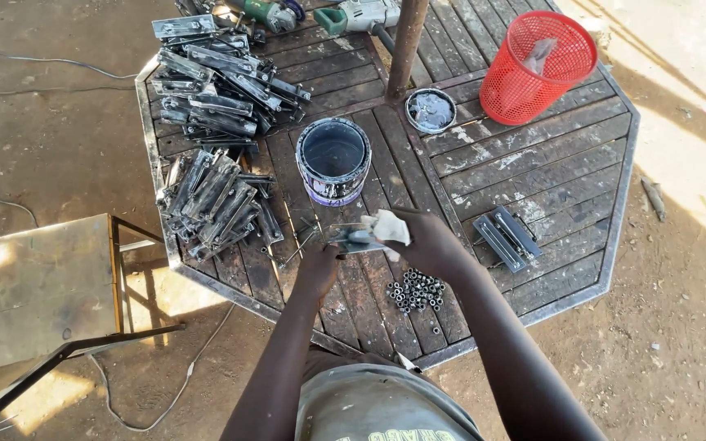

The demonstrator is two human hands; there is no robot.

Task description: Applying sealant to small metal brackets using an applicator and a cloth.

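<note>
My left hand [318, 265] grips the near end of a small grey metal part [350, 238] held over the table. A whitish rag [386, 225] is pressed against that part by my right hand [423, 241]. Just beyond them stands an open paint can [333, 160] with a dark inside. A heap of small dark nuts [416, 291] lies on the boards below my right wrist.
The octagonal slatted metal table [533, 163] carries two piles of metal parts [214, 200] [218, 86] at left, a paired metal piece [507, 237] at right, a red mesh basket [537, 67], a can lid [431, 109], a centre post [406, 45] and power tools [357, 15]. A metal stool [46, 282] stands left.
</note>
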